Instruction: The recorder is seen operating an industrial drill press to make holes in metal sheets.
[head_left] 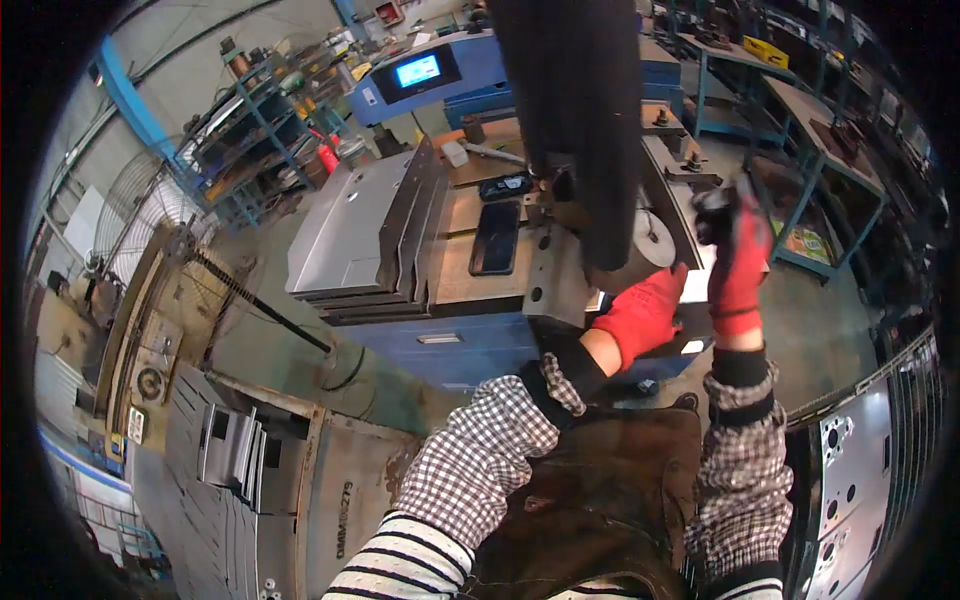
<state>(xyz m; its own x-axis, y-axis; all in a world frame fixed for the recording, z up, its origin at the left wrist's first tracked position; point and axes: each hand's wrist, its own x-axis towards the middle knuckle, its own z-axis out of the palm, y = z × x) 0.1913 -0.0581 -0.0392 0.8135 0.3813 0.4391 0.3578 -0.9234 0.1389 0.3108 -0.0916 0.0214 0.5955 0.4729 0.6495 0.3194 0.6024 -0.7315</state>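
Observation:
My left hand (645,312), in a red glove, reaches to the front edge of the blue machine, just below a grey cylinder with a pale round end (654,238). Finger and thumb stand apart, near a brightly lit metal surface (702,284); I see nothing held between them. To its right, my red-gloved right hand (740,262) is raised and smeared by motion. Its fingers close around a dark object (714,212), too blurred to name exactly. A thick black column (575,110) stands in front of the work area and hides part of it.
Stacked bent sheet-metal panels (350,230) lie left on the blue machine (440,345), beside a dark phone (495,238). Behind is a lit control screen (418,70). More metal parts stand lower left (232,450) and lower right (850,490). A blue-legged workbench (825,150) stands right.

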